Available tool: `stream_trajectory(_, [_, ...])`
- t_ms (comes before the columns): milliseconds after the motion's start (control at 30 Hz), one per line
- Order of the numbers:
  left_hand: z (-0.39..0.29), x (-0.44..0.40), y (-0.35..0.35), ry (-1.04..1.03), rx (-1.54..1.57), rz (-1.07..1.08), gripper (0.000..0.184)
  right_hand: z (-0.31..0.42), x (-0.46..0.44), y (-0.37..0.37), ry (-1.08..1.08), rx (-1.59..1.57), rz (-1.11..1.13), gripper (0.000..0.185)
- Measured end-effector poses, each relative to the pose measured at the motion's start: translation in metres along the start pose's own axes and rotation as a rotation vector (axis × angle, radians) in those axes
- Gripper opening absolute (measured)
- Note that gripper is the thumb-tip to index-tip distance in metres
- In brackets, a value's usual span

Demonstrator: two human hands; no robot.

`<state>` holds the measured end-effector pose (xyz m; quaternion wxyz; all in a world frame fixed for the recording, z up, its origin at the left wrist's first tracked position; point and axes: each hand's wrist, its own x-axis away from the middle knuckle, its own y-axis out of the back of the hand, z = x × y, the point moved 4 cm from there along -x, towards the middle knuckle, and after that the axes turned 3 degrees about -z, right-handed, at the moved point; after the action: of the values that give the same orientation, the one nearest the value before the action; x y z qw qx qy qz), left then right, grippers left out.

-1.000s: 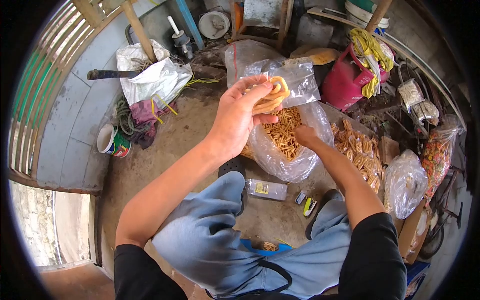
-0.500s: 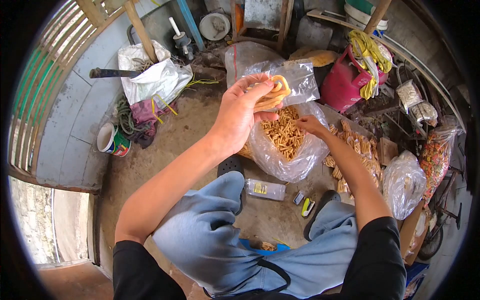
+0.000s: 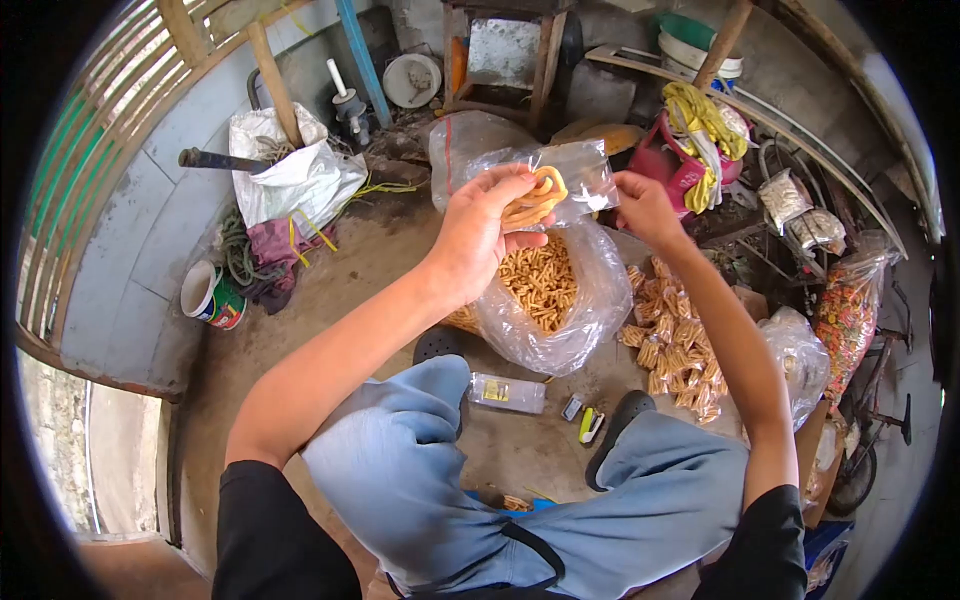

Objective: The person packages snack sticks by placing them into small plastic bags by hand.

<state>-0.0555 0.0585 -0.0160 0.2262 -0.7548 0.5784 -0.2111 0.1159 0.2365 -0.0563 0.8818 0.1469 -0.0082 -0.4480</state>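
Note:
My left hand [image 3: 478,232] is closed around a small bunch of curved yellow-brown snack sticks [image 3: 538,198]. A small clear plastic bag [image 3: 585,178] stretches rightward from them; whether the sticks lie inside it I cannot tell. At the bag's right end, the fingers of my right hand [image 3: 648,208] pinch its edge. Just below both hands is a large clear sack [image 3: 600,290], its mouth wide, full of short brown snack sticks [image 3: 538,285].
Filled snack packets [image 3: 675,345] are heaped right of the sack. A clear plastic container [image 3: 507,393], a green stapler [image 3: 591,425] and a small box [image 3: 572,407] lie on the floor. Further right is a bulging colourful bag [image 3: 845,310]; a pink tub [image 3: 665,160] stands behind.
My right hand has come up from the snacks in the sack to the edge of the small bag. My left hand still holds its snack sticks. The whole view has shifted slightly.

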Motion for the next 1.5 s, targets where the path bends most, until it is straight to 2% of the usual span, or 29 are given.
stream_trajectory(67, [0.002, 0.0, -0.008, -0.007, -0.006, 0.029, 0.02, -0.001, 0.008, -0.011, 0.108, 0.244, -0.001, 0.021])
stream_trajectory(133, [0.0, -0.001, -0.015, -0.014, -0.021, 0.048, 0.02, -0.004, 0.011, -0.02, 0.061, 0.328, 0.012, 0.023])
stream_trajectory(200, [0.002, 0.0, -0.017, -0.026, -0.024, 0.01, 0.021, -0.027, 0.01, -0.03, -0.074, 0.425, 0.021, 0.027])
stream_trajectory(367, [-0.002, 0.002, -0.016, -0.038, -0.018, -0.016, 0.021, -0.049, 0.005, -0.025, -0.005, 0.395, 0.045, 0.028])
stream_trajectory(467, [-0.005, 0.004, -0.015, -0.041, -0.021, -0.022, 0.02, -0.002, 0.022, -0.011, -0.065, 0.235, 0.029, 0.028])
stream_trajectory(633, [-0.008, 0.009, -0.022, -0.038, -0.035, -0.006, 0.021, 0.092, 0.063, 0.027, 0.153, 0.125, -0.145, 0.023])
stream_trajectory(700, [-0.008, 0.012, -0.025, -0.035, -0.033, 0.01, 0.021, 0.138, 0.102, 0.028, 0.188, 0.31, -0.242, 0.021])
stream_trajectory(867, [-0.003, 0.015, -0.034, -0.023, -0.073, 0.09, 0.021, 0.172, 0.153, 0.024, 0.364, 0.539, -0.254, 0.019])
stream_trajectory(1067, [0.0, 0.023, -0.05, 0.011, -0.084, 0.195, 0.023, 0.18, 0.162, 0.013, 0.513, 0.677, -0.189, 0.018])
stream_trajectory(1167, [0.005, 0.024, -0.056, -0.002, -0.167, 0.227, 0.025, 0.18, 0.161, 0.009, 0.666, 0.765, -0.198, 0.018])
stream_trajectory(1500, [0.011, 0.027, -0.061, -0.024, -0.266, 0.221, 0.023, 0.165, 0.149, 0.002, 0.673, 0.682, -0.183, 0.024])
